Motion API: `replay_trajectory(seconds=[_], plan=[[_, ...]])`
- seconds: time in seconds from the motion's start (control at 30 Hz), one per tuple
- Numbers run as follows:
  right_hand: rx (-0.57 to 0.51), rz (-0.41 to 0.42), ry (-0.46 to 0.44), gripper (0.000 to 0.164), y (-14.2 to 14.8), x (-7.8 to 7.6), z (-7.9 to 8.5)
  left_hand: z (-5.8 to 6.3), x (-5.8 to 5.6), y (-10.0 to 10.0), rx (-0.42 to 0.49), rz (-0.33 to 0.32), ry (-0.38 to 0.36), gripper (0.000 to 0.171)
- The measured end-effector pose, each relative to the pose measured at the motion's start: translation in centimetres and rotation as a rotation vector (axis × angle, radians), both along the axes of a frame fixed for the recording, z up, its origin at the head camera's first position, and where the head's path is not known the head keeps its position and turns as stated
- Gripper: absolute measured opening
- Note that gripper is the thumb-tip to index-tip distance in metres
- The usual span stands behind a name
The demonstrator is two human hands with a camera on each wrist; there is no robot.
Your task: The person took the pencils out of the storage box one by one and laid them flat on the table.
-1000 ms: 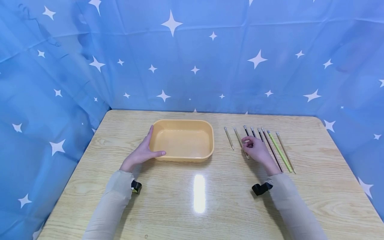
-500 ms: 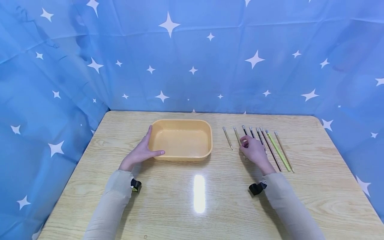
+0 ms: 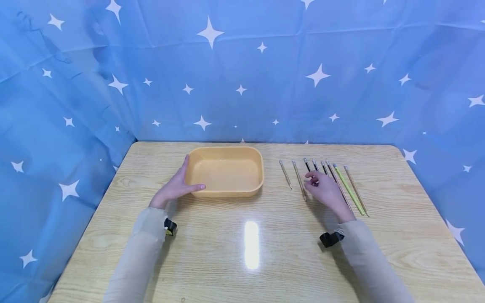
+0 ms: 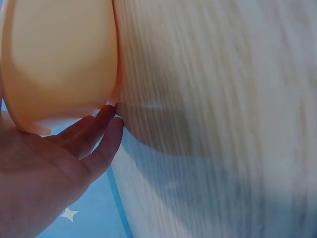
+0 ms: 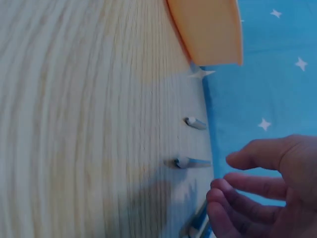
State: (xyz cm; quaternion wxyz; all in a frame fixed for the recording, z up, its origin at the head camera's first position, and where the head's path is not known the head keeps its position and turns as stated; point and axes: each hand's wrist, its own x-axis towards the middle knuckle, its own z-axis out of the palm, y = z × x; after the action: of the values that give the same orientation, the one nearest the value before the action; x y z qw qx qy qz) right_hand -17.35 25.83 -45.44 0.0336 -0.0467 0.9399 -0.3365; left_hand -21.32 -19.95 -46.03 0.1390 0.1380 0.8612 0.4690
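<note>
My left hand (image 3: 174,188) grips the left end of a shallow orange plastic tray (image 3: 227,194), its thumb at the near-left corner and its fingers against the outer left side. In the left wrist view, fingertips (image 4: 111,115) touch low on the tray. Above a row of pencils is my right hand (image 3: 326,191), fingers bent, holding nothing; thumb and fingers stand apart in the right wrist view. Left of it lie a short pencil (image 3: 286,174) and a longer gold pencil (image 3: 299,181). The right hand partly hides several dark pencils.
A lime green pencil (image 3: 347,188) and a gold-brown pencil (image 3: 356,190) lie farther right, past the right hand. The wood-grain table (image 3: 212,252) meets a blue star-printed cloth (image 3: 265,105) at its back and left edges.
My right hand went left to the longer gold pencil, then back right; that pencil's near tip now lies slightly farther left. The tray has shifted a little away and left with my left hand.
</note>
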Motion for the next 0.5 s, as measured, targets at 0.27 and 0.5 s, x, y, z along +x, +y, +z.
replay_trajectory(seconds=[0.27, 0.5], plan=[[-0.042, 0.064, 0.011, 0.031, 1.9, 0.4, 1.0, 0.1, -0.5, 0.1, -0.008, -0.012, -0.005, 0.121], [0.022, 0.074, 0.049, 0.031, 3.8, 0.4, 1.9, 0.0, -0.7, -0.3, -0.062, -0.016, -0.001, 0.114]])
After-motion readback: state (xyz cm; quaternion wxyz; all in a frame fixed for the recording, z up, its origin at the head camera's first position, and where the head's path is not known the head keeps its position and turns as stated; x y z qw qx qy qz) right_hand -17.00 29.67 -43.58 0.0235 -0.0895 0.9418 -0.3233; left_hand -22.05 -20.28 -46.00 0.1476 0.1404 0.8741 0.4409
